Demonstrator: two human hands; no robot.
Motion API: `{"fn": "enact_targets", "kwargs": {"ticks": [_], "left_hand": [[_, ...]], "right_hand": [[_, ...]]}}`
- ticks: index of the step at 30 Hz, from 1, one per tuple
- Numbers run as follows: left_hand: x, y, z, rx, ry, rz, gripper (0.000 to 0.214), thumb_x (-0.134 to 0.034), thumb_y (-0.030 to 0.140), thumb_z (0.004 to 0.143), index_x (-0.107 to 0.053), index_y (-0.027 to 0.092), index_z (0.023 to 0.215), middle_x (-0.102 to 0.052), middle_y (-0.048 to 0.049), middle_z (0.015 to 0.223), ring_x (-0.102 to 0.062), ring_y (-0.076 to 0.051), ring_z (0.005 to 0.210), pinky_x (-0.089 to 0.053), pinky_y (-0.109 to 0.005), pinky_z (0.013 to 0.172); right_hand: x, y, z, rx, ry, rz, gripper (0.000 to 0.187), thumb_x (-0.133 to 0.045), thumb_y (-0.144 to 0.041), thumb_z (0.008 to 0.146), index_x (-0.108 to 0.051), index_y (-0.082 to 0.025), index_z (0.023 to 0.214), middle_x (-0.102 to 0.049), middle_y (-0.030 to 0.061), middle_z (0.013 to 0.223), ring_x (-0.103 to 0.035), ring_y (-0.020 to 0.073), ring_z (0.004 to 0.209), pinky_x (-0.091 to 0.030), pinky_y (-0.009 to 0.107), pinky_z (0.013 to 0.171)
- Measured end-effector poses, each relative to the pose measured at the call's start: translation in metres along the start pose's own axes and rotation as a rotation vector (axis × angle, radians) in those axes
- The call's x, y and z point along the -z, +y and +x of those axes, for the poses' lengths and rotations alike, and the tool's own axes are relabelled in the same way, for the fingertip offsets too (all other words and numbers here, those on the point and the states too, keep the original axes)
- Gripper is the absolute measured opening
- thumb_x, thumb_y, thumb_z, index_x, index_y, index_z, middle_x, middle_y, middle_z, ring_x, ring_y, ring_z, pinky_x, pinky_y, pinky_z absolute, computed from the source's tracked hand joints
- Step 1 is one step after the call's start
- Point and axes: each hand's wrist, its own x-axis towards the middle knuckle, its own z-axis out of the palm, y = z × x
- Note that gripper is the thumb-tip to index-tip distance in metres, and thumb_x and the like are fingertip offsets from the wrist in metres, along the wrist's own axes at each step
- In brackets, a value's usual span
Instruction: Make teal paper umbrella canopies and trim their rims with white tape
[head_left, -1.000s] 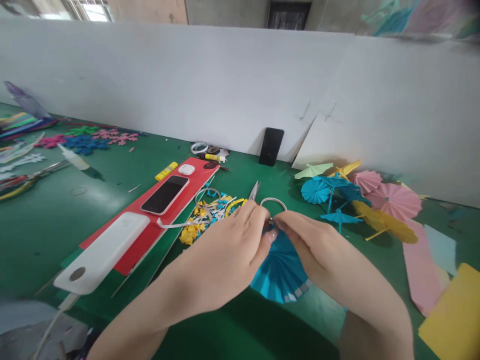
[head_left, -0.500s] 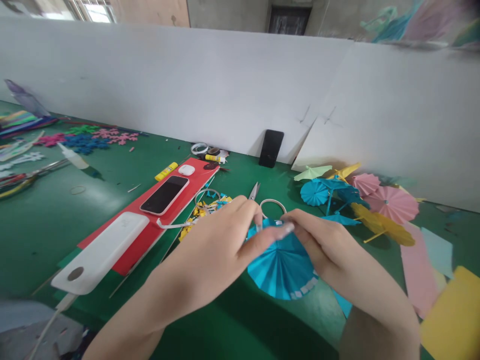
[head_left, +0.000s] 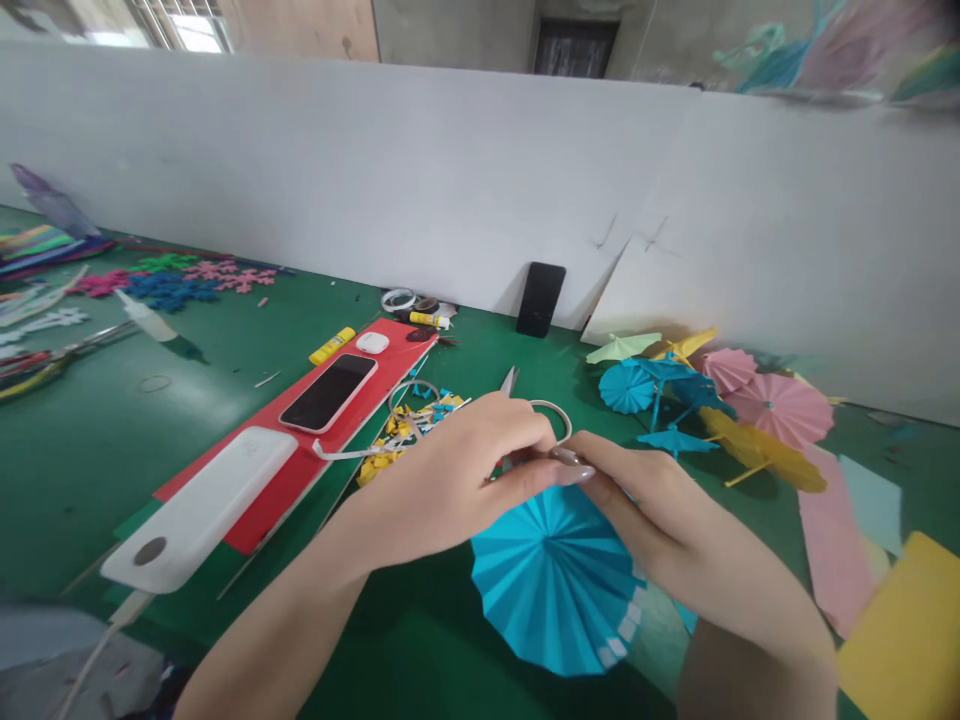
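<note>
A blue pleated paper disc (head_left: 551, 590) hangs from my fingers above the green table, its folds fanning out from the middle. Small white patches show along its lower right edge. My left hand (head_left: 491, 460) is closed on the disc's upper edge, thumb and fingers pinched together. Meeting it there, my right hand (head_left: 641, 490) pinches the same edge, fingertips touching those of the left. The upper rim is hidden behind my fingers. Just beyond them, the scissors (head_left: 509, 380) lie with their blade tips showing, and a pale ring-shaped handle (head_left: 559, 412) is partly visible.
Finished paper umbrellas (head_left: 780, 408) cluster at the right, with yellow paper (head_left: 904, 630) nearer me. On the left, a red board (head_left: 247, 500) carries a phone (head_left: 330, 392) and a white power bank (head_left: 199, 510). Yellow and blue paper scraps (head_left: 390, 440) lie beside it.
The disc has tilted and dropped lower toward me, so more of its pleated face shows. Both hands have drawn closer together at its upper edge.
</note>
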Motion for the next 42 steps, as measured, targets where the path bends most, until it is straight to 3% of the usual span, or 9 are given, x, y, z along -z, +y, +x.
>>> {"fn": "enact_targets", "kwargs": {"ticks": [7, 11, 13, 17, 19, 23, 29, 32, 42], "left_hand": [[0.007, -0.002, -0.002, 0.047, 0.098, -0.117, 0.014, -0.056, 0.026, 0.087, -0.053, 0.02, 0.076, -0.053, 0.0058, 0.074, -0.049, -0.009, 0.071, -0.037, -0.02, 0.064], [0.014, 0.002, -0.007, 0.12, 0.299, -0.178, 0.027, -0.039, 0.034, 0.095, -0.048, 0.02, 0.073, -0.047, 0.0051, 0.067, -0.045, -0.008, 0.06, -0.037, -0.02, 0.056], [0.015, 0.005, -0.01, 0.152, 0.335, -0.176, 0.032, -0.035, 0.037, 0.096, -0.046, 0.02, 0.071, -0.043, 0.0054, 0.063, -0.04, -0.008, 0.054, -0.035, -0.02, 0.05], [0.013, 0.013, -0.015, 0.158, 0.164, -0.212, 0.029, -0.033, 0.034, 0.097, -0.048, 0.022, 0.075, -0.045, 0.0059, 0.063, -0.041, -0.007, 0.051, -0.034, -0.02, 0.046], [0.013, 0.013, -0.016, 0.153, 0.159, -0.177, 0.024, -0.034, 0.032, 0.097, -0.047, 0.023, 0.08, -0.047, 0.0063, 0.066, -0.043, -0.007, 0.053, -0.035, -0.019, 0.047], [0.017, 0.009, -0.018, 0.133, 0.147, -0.023, 0.02, -0.035, 0.028, 0.097, -0.046, 0.023, 0.081, -0.049, 0.0071, 0.067, -0.043, -0.007, 0.056, -0.034, -0.018, 0.051], [0.022, 0.007, -0.016, 0.046, -0.224, 0.014, 0.015, -0.037, 0.017, 0.094, -0.047, 0.022, 0.083, -0.052, 0.0068, 0.075, -0.046, -0.007, 0.06, -0.034, -0.018, 0.055], [0.021, 0.006, -0.016, 0.029, -0.346, 0.027, 0.014, -0.038, 0.013, 0.091, -0.049, 0.022, 0.086, -0.055, 0.0052, 0.079, -0.051, -0.008, 0.066, -0.035, -0.019, 0.058], [0.02, 0.005, -0.015, 0.058, -0.462, 0.045, 0.017, -0.039, 0.013, 0.089, -0.053, 0.023, 0.087, -0.06, 0.0039, 0.081, -0.055, -0.011, 0.068, -0.035, -0.021, 0.057]], "right_hand": [[0.003, -0.001, 0.002, 0.067, 0.072, -0.052, 0.018, -0.037, -0.021, 0.097, -0.05, -0.023, 0.084, -0.044, -0.0066, 0.061, -0.032, 0.009, 0.05, -0.029, 0.019, 0.046], [0.0, 0.0, 0.0, 0.032, 0.161, -0.148, 0.019, -0.042, -0.029, 0.095, -0.056, -0.021, 0.084, -0.047, -0.0054, 0.056, -0.037, 0.0087, 0.045, -0.03, 0.02, 0.043], [-0.002, 0.001, 0.0, 0.041, 0.223, -0.2, 0.019, -0.044, -0.03, 0.095, -0.058, -0.021, 0.086, -0.053, -0.0039, 0.057, -0.042, 0.009, 0.044, -0.032, 0.02, 0.043], [-0.004, 0.002, -0.001, 0.127, 0.364, -0.315, 0.021, -0.045, -0.032, 0.094, -0.061, -0.022, 0.084, -0.059, -0.0024, 0.057, -0.046, 0.01, 0.043, -0.034, 0.021, 0.045], [-0.004, 0.001, -0.001, 0.157, 0.365, -0.31, 0.019, -0.048, -0.032, 0.093, -0.062, -0.022, 0.084, -0.061, -0.0027, 0.058, -0.049, 0.0097, 0.044, -0.035, 0.02, 0.045], [-0.002, -0.002, -0.002, 0.156, 0.288, -0.227, 0.017, -0.053, -0.031, 0.091, -0.064, -0.021, 0.082, -0.064, -0.0037, 0.059, -0.05, 0.0082, 0.045, -0.036, 0.018, 0.045], [0.0, 0.0, -0.003, 0.104, 0.096, -0.246, 0.03, -0.048, -0.04, 0.092, -0.062, -0.02, 0.075, -0.045, -0.0062, 0.047, -0.034, 0.0076, 0.04, -0.028, 0.019, 0.039], [0.0, 0.0, -0.002, 0.108, 0.02, -0.242, 0.036, -0.043, -0.04, 0.094, -0.061, -0.019, 0.072, -0.044, -0.0052, 0.05, -0.031, 0.0078, 0.042, -0.025, 0.019, 0.038], [-0.001, -0.001, -0.003, 0.044, -0.106, -0.298, 0.041, -0.039, -0.043, 0.094, -0.059, -0.02, 0.066, -0.041, -0.0054, 0.049, -0.032, 0.0095, 0.044, -0.025, 0.021, 0.04]]}}
